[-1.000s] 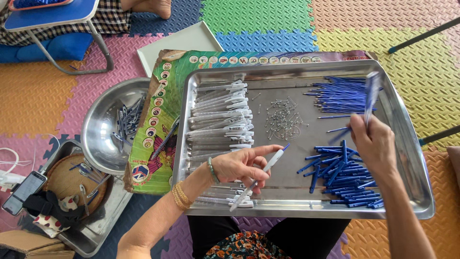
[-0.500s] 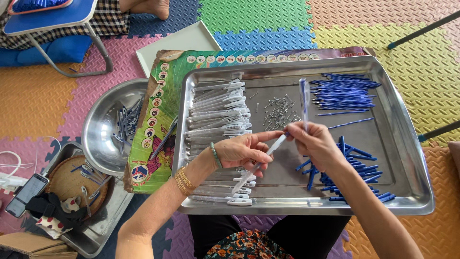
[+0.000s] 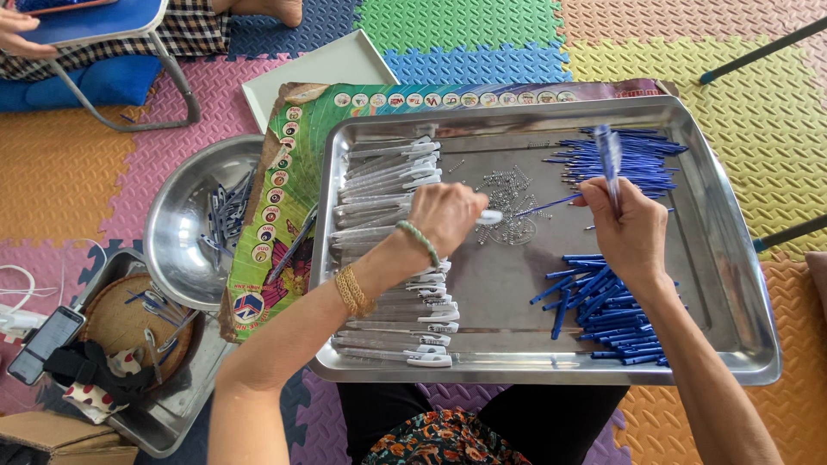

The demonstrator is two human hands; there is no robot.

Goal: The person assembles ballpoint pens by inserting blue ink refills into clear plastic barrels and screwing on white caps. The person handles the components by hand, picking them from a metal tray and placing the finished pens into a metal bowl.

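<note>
Left hand [image 3: 445,217] back-up, knuckles toward camera, fingers curled shut — tips pinched together, pointing right. Left forearm runs down-left from fingers, bead band and gold bangle at wrist. Right hand [image 3: 627,231] just right of left fingers, fingers folded into closed pinch near top — forearm trails down-right.
</note>
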